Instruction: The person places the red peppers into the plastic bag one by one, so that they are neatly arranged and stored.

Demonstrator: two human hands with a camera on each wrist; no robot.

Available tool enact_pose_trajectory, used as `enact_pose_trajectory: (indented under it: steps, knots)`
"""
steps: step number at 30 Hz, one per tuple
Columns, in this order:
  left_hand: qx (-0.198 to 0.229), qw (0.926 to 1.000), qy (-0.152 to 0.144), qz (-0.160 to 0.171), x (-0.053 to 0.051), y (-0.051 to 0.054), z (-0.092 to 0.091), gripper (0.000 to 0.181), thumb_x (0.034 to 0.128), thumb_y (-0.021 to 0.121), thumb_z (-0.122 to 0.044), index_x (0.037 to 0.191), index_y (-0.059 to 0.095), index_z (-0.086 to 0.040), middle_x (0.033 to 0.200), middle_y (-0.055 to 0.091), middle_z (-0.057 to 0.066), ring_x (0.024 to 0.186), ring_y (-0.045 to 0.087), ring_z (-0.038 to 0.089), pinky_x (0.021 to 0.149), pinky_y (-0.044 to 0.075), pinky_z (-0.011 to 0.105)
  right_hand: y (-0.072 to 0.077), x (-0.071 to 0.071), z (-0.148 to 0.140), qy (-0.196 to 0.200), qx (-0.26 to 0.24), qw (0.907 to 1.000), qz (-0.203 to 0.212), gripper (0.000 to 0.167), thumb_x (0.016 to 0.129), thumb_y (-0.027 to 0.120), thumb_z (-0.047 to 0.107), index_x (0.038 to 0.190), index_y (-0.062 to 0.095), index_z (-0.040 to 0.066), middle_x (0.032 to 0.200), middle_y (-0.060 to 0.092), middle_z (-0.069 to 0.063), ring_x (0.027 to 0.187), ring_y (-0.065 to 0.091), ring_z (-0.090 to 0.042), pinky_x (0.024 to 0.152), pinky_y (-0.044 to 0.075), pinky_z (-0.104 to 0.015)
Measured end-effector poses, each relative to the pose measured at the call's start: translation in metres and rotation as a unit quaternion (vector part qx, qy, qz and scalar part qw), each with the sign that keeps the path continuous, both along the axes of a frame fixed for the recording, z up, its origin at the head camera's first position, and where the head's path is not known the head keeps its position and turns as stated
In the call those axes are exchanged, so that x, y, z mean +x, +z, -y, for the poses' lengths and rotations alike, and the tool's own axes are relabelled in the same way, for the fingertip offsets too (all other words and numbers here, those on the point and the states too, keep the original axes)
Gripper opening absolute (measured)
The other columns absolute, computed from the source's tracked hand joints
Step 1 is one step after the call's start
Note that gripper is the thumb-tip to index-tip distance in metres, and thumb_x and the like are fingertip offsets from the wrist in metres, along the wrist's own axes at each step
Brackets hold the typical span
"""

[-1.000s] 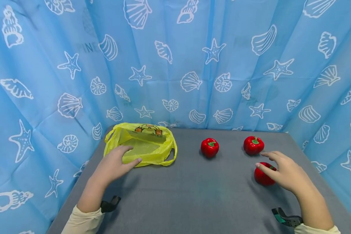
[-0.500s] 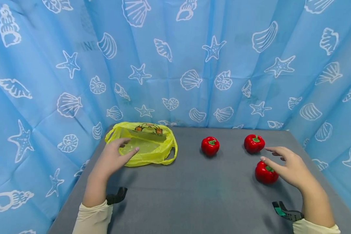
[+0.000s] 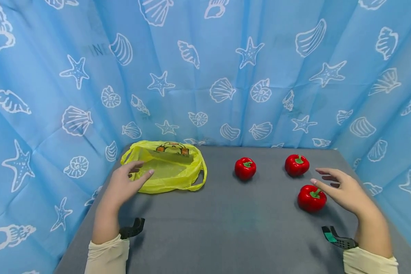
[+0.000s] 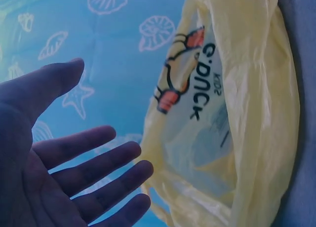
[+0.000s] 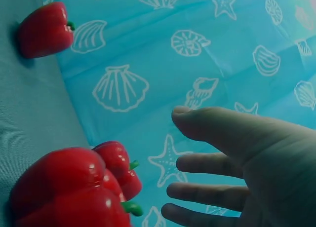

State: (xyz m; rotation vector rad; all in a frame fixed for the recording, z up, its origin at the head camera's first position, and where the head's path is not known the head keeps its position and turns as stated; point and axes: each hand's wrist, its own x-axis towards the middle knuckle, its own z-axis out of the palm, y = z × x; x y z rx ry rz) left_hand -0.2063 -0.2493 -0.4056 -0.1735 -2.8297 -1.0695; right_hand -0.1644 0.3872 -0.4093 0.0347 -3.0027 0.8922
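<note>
"Where do the things lie?"

"The yellow bag [image 3: 168, 185] lies on the grey bench [image 3: 219, 228], with its mouth spread. To the right of the bag is one red pepper [image 3: 244, 169]. Farther right of the bag are a second pepper [image 3: 295, 167] and a third pepper [image 3: 310, 199], the third a little nearer to us than the bag."

"And what do the hands hold?"

"Nothing; both have their fingers loose. The left hand [image 3: 123, 186] is at the left side of the bag, but I cannot tell whether its fingertips touch it. The right hand [image 3: 346, 192] is far to the right of the bag, beside the second and third peppers, and it grasps neither."

"So how much is done?"

"Very little, I would judge. In the visible part of the bag's inside I see no pepper. All three lie outside, so handling each of them seems to be left."
</note>
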Motion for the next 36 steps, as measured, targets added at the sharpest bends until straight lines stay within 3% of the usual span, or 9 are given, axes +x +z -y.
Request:
enact_pose_trajectory:
  steps: [8,13,18,28,32,36]
  knots:
    - [0.006,0.9991,0.041,-0.004,-0.001,0.003,0.023,0.077,0.1027,0.063,-0.057,0.153,0.052,0.001,0.156,0.05,0.029,0.143,0.047,0.051,0.112,0.043,0.07,-0.002,-0.007,-0.003,0.016,-0.016,0.9997,-0.004,0.069,0.104,0.067,0.042,0.153,0.049,-0.003,0.152,0.047,-0.037,0.132,0.051,-0.061,0.101,0.047,-0.077]
    - [0.036,0.9958,0.076,-0.037,0.0,-0.002,0.042,0.071,0.1041,0.064,-0.051,0.149,0.055,0.004,0.154,0.051,0.031,0.14,0.047,0.051,0.112,0.042,0.069,-0.001,-0.013,-0.002,0.02,-0.021,0.9995,0.014,0.071,0.105,0.065,0.043,0.155,0.046,-0.003,0.154,0.045,-0.038,0.133,0.05,-0.061,0.101,0.049,-0.075]
    - [0.044,0.9915,0.116,-0.038,0.005,-0.009,0.058,0.069,0.1044,0.063,-0.051,0.148,0.056,0.003,0.153,0.051,0.031,0.14,0.047,0.052,0.111,0.042,0.068,-0.002,-0.016,0.001,0.026,-0.024,0.9991,0.021,0.073,0.104,0.066,0.043,0.156,0.044,-0.003,0.155,0.044,-0.037,0.133,0.05,-0.059,0.101,0.051,-0.073]
    - [0.048,0.9876,0.146,-0.03,0.004,-0.017,0.074,0.072,0.1049,0.061,-0.053,0.151,0.053,0.002,0.157,0.045,0.032,0.141,0.044,0.054,0.111,0.041,0.068,-0.003,-0.016,-0.001,0.027,-0.022,0.9988,0.034,0.076,0.104,0.065,0.045,0.157,0.041,-0.003,0.157,0.042,-0.037,0.135,0.048,-0.061,0.1,0.052,-0.072]
    - [0.039,0.9851,0.164,-0.036,0.0,-0.022,0.077,0.074,0.1045,0.062,-0.051,0.153,0.05,0.004,0.157,0.042,0.034,0.142,0.04,0.055,0.11,0.038,0.071,-0.008,-0.012,-0.004,0.034,-0.02,0.9982,0.045,0.078,0.103,0.067,0.045,0.158,0.04,-0.003,0.155,0.043,-0.038,0.134,0.049,-0.061,0.099,0.053,-0.071]
    - [0.038,0.9842,0.172,-0.023,-0.005,-0.026,0.077,0.081,0.1036,0.062,-0.054,0.158,0.043,0.003,0.161,0.036,0.034,0.147,0.034,0.055,0.115,0.032,0.073,-0.015,-0.005,-0.007,0.035,-0.018,0.9973,0.062,0.08,0.102,0.07,0.044,0.158,0.039,-0.003,0.154,0.042,-0.039,0.132,0.05,-0.061,0.097,0.055,-0.069]
